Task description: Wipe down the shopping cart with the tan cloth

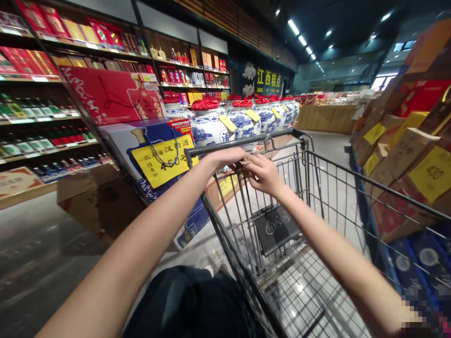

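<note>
My left hand [234,156] bends downward at the wrist beside the top rail of a wire shopping cart [243,140]. Its fingers curl in and are partly hidden. Close against them, my right hand [263,174] is closed, with thumb and fingers pinched together at the left fingertips. Whatever lies between the fingers is too small to make out. Below the hands hangs the cart's folding wire flap with a black plastic panel [276,229]. Bare wire mesh [296,286] forms the cart floor.
Blue-and-white jars [207,127] with red cloth tops stand behind the cart. Left are stacked gift boxes [112,96], a yellow price sign [160,159] and a cardboard box [102,199]; bottle shelves [45,119] line the wall. Stacked cartons [401,159] rise on the right.
</note>
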Motion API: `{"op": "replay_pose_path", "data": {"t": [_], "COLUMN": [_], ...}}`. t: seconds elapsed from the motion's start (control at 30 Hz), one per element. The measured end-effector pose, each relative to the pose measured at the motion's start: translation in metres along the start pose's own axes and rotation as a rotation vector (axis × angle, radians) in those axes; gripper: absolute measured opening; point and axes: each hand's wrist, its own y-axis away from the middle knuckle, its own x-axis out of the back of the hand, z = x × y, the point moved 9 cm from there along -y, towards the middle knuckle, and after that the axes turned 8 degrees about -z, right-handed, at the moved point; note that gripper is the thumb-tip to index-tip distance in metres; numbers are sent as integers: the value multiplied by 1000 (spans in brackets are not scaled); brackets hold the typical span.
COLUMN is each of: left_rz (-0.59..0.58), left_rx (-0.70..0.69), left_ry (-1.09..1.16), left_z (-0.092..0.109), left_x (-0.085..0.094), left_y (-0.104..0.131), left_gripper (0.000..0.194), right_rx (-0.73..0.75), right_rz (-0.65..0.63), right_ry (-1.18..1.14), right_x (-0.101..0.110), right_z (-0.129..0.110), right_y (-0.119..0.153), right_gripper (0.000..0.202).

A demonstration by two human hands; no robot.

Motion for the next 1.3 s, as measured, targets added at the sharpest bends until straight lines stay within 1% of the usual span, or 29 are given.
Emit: {"op": "replay_pose_path", "data": {"t": [0.03, 0.07, 0.1, 0.17, 0.23, 0.3, 0.37, 0.4, 0.47, 0.53, 0.57, 0.63, 0.7, 0.77, 0.8, 0.83, 0.87, 0.93, 1.0, 1.03, 1.07, 1.1, 1.17, 1.23, 1.3], "left_rz": [4, 9, 10, 12, 35, 107, 205, 263, 354, 409, 431, 473, 512, 509, 505, 506, 511, 532, 538, 536, 534, 532, 530, 535, 536], "left_rx": [4, 12, 22, 36, 29, 3, -11, 1, 71, 150, 173, 186, 198, 217, 219, 211, 197, 163, 154, 156, 160, 164, 175, 188, 197], "left_ry": [21, 40, 53, 64, 42, -50, -251, -382, -632, -800, -852, -927, -984, -1012, -1018, -1021, -1023, -1028, -1032, -1032, -1033, -1034, -1034, -1033, -1037], "left_z": [1, 1, 1, 0, 2, 6, 15, 19, 25, 28, 29, 30, 31, 28, 27, 27, 28, 30, 31, 31, 31, 31, 31, 32, 33], "left_x": [0, 0, 0, 0, 1, 5, 9, 11, 11, 9, 8, 5, 4, 2, 2, 1, 1, 1, 0, 0, 0, 0, 0, 0, 1], "left_y": [2, 4, 5, 8, 9, 10, 11, 12, 14, 17, 18, 20, 23, 24, 24, 24, 24, 24, 23, 22, 22, 21, 21, 23, 24], "left_gripper": [9, 10, 9, 9, 7, 3, 14, 20, 34, 46, 50, 53, 52, 48, 46, 45, 46, 50, 53, 53, 53, 52, 52, 52, 52], "right_rx": [-110, -197, -252, -285, -225, -122, -61, -65, -135, -243, -294, -375, -397, -348, -316, -298, -299, -408, -518, -541, -549, -542, -499, -451, -413], "right_rz": [152, 278, 360, 450, 429, 359, 297, 283, 311, 394, 443, 532, 565, 521, 484, 450, 430, 447, 527, 568, 603, 628, 630, 574, 490], "right_ry": [-34, -61, -73, -55, -19, 10, -2, -23, -54, -43, -28, -8, -14, -38, -53, -71, -87, -115, -161, -186, -204, -210, -182, -113, -40], "right_x": [1, 0, -6, -18, -29, -32, -27, -22, -10, 0, 3, 1, -8, -19, -22, -22, -18, -2, 18, 26, 30, 31, 26, 15, 8], "right_z": [-1, -5, -11, -27, -36, -33, -16, -4, 23, 41, 45, 41, 26, 13, 11, 15, 24, 61, 98, 110, 116, 117, 105, 90, 84], "right_y": [12, 25, 35, 46, 46, 41, 41, 42, 49, 60, 65, 72, 72, 64, 60, 58, 57, 61, 67, 67, 65, 62, 50, 39, 33], "right_gripper": [29, 35, 38, 38, 33, 28, 26, 27, 29, 35, 38, 43, 41, 34, 31, 28, 27, 31, 39, 42, 45, 47, 47, 44, 41]}}
